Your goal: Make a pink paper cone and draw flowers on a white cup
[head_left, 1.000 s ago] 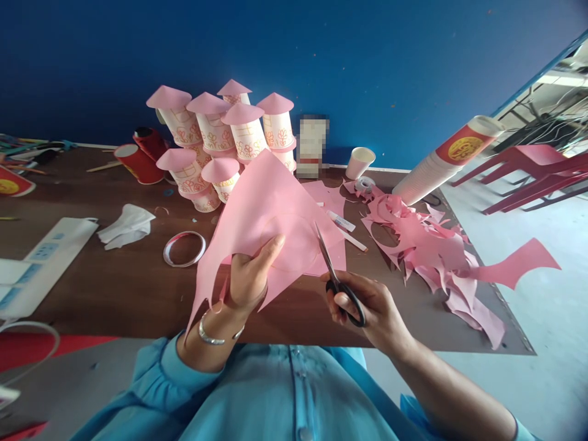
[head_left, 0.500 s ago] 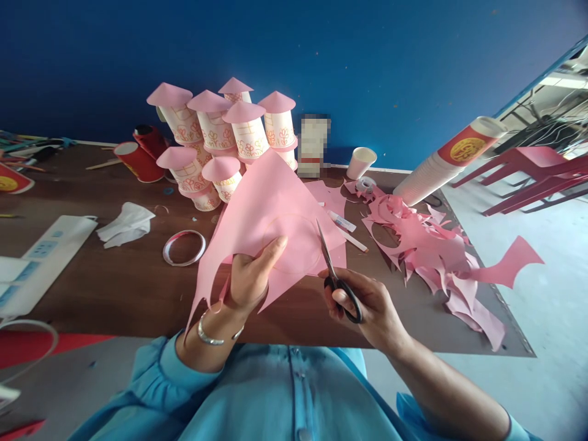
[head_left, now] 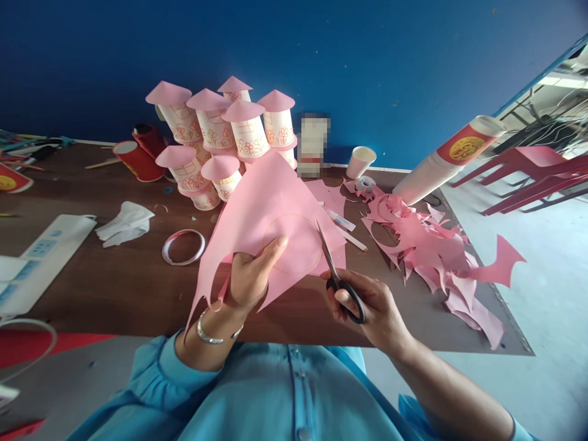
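Note:
My left hand [head_left: 252, 272] grips a sheet of pink paper [head_left: 271, 196], thumb on top and the other fingers hidden beneath. A faint circle is drawn on the sheet, and its lower left edge has curved cut-outs. Black-handled scissors [head_left: 342, 288] are in my right hand [head_left: 374, 306], fingers around the handles. Their blades point up and away, near the right side of the drawn circle; whether they touch the paper I cannot tell. More pink paper [head_left: 337, 193] lies on the table behind the held sheet.
Paper-cup towers [head_left: 248, 138] with pink cone roofs stand at the back. Pink scraps [head_left: 427, 245] pile up at right beside a leaning stack of cups [head_left: 432, 165]. A tape roll [head_left: 183, 247], a crumpled tissue [head_left: 126, 224] and a power strip [head_left: 50, 260] lie at left.
A pink scrap overhanging the table's right edge has shifted slightly inward. My right hand and the scissors have moved a touch to the right; the left hand's grip looks the same.

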`<act>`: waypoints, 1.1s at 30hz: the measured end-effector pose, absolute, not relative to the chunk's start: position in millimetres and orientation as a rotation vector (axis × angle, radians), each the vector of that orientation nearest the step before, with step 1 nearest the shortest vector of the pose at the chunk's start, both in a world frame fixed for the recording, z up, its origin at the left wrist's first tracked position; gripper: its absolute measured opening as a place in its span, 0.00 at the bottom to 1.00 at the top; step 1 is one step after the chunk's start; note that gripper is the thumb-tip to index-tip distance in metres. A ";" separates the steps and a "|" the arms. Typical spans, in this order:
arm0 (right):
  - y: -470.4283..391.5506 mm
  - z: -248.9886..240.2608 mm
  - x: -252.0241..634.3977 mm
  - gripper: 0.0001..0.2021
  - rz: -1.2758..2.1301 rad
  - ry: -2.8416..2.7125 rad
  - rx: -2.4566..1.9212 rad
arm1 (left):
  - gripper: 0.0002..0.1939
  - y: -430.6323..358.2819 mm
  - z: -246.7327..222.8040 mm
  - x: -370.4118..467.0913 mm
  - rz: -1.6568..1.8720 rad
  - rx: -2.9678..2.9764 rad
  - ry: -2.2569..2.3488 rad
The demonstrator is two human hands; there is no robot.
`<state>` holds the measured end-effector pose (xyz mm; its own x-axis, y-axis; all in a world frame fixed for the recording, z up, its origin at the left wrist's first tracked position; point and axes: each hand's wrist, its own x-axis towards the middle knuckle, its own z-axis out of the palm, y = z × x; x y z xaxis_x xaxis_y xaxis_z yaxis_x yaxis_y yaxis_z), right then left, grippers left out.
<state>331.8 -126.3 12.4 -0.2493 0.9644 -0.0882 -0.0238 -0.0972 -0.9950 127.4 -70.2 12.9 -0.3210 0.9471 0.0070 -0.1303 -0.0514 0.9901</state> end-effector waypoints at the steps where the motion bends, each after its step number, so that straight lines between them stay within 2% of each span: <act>1: -126.4 12.4 332.2 0.24 1.482 -1.317 -1.123 | 0.13 -70.2 12.5 127.1 1.530 0.959 1.316; 13: -121.1 20.9 345.8 0.27 1.550 -1.374 -1.200 | 0.12 -66.0 14.7 124.9 1.486 1.000 1.310; 33: -122.9 24.2 361.2 0.22 1.568 -1.439 -1.200 | 0.13 -64.1 12.0 118.5 1.409 1.031 1.249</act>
<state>361.2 -122.9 24.2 -0.3400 0.9234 -0.1780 0.0980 -0.1535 -0.9833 118.5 -64.1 12.0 -0.1883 0.9821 -0.0006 -0.1188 -0.0222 0.9927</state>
